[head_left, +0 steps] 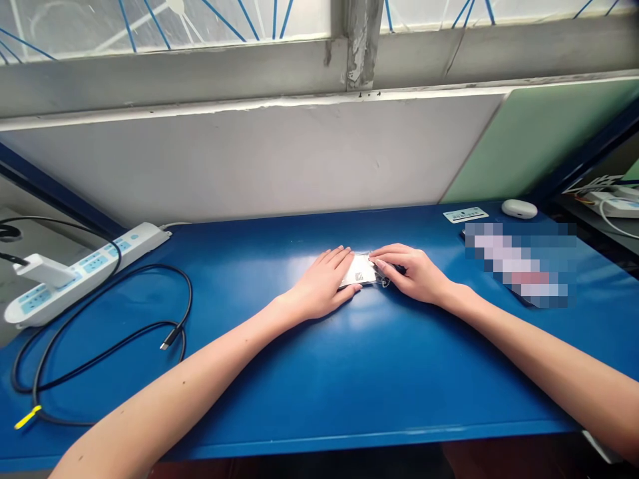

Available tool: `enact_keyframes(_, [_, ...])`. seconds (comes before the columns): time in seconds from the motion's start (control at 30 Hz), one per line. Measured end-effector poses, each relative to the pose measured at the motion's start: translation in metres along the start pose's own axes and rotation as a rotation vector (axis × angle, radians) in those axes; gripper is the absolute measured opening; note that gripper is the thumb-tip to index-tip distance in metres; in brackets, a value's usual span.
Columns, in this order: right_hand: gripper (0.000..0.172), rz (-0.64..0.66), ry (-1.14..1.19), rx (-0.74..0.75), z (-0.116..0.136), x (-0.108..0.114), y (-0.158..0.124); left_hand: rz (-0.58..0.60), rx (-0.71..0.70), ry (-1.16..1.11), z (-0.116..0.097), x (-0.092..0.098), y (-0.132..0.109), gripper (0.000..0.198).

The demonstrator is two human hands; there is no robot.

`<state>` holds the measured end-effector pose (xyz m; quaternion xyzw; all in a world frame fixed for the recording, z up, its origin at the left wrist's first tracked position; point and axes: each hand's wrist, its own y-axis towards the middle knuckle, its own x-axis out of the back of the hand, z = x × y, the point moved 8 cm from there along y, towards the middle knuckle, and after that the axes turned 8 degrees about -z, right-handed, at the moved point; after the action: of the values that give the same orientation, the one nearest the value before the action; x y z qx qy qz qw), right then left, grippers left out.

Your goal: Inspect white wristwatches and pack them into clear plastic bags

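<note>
A small flat white packet (360,269) lies on the blue table (319,372) near its middle. My left hand (322,286) rests on the packet's left side, fingers stretched out flat and thumb along its front edge. My right hand (412,273) is at the packet's right end, fingers curled and pinched on its edge, where something small and dark shows under the fingertips. Both forearms reach in from the near edge.
A white power strip (84,269) with a plugged-in white adapter (42,271) lies at the left, a black cable (114,346) looped beside it. At the back right sit a white label card (465,214), a white oval case (519,208) and a blurred flat object (519,263). A white wall panel stands behind.
</note>
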<state>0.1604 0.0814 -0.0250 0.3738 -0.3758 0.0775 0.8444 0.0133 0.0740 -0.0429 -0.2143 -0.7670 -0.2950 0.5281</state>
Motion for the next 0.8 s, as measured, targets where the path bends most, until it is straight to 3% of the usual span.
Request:
enact_keyframes(0.3, [0.039,0.001,0.020,0.050,-0.008,-0.004,-0.002,-0.062,-0.015,-0.098,-0.002,0.005,-0.004,0.051])
enact_keyframes(0.6, [0.021,-0.101,0.063,0.188,0.008,0.017,0.004,-0.150,-0.087,-0.173,-0.003,0.013,-0.008,0.046])
enact_keyframes(0.7, [0.019,-0.151,0.101,0.153,0.010,0.024,0.005,-0.172,-0.055,-0.174,-0.002,0.017,-0.008,0.048])
enact_keyframes(0.8, [0.015,-0.309,0.118,0.052,0.010,0.038,0.006,-0.214,-0.006,-0.190,-0.001,0.021,-0.006,0.049])
